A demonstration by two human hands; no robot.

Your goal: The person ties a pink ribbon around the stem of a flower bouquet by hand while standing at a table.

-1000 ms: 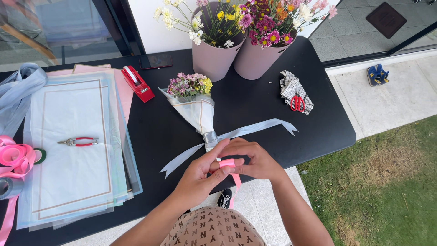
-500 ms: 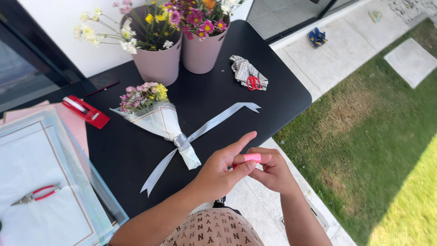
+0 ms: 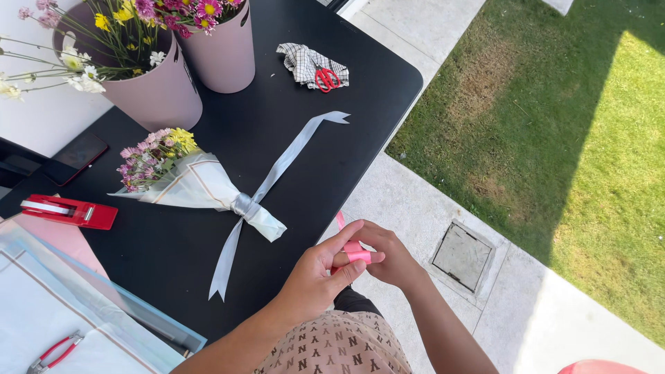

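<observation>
Outdoors, hard sun. Black worktop with rounded corner. Pale concrete paving beside it (square drain cover set in). Green lawn beyond, partly shaded. White wall at left.

Our hands came off the bouquet's stem and drew back past the edge of the black surface, where our left hand and right hand met around the pink ribbon. Our view swung right, so the paper sheets slid mostly out of sight, while grass and paving filled the right side.
</observation>
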